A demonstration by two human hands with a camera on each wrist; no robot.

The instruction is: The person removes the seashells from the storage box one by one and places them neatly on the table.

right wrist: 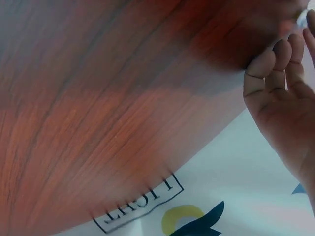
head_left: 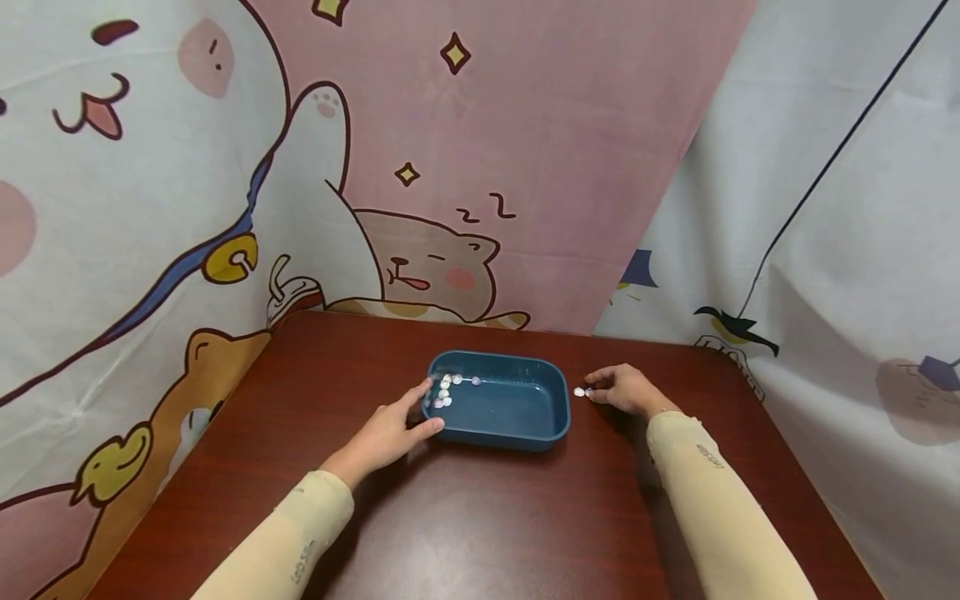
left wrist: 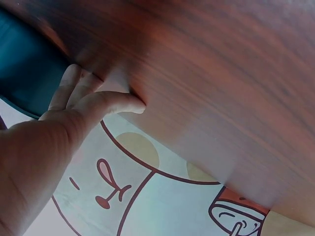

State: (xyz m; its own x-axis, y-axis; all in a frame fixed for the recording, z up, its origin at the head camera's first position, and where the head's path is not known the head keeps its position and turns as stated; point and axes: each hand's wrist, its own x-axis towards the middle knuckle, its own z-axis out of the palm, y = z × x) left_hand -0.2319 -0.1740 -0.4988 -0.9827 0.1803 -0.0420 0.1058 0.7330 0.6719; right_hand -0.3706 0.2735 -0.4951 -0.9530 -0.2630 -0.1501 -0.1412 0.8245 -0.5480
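A blue rectangular basin (head_left: pixel 491 439) stands on the table with several small, pale, round pieces (head_left: pixel 445 393) along its left side; their kind is too small to tell. My left hand (head_left: pixel 387 433) rests against the basin's left end, fingers extended along the wall and thumb by the near corner. The left wrist view shows that hand (left wrist: pixel 74 108) beside the basin's teal wall (left wrist: pixel 22 64). Just right of the basin, my right hand (head_left: pixel 626 390) pinches a small white piece (head_left: pixel 579 392) low over the table. In the right wrist view, the right hand (right wrist: pixel 288 93) has its fingers bent near a blurred whitish piece (right wrist: pixel 302 19).
The dark red-brown wooden table (head_left: pixel 487 525) reaches back to a cloth backdrop (head_left: pixel 570 167) printed with cartoon animals. More of this cloth hangs along the left and right sides of the table.
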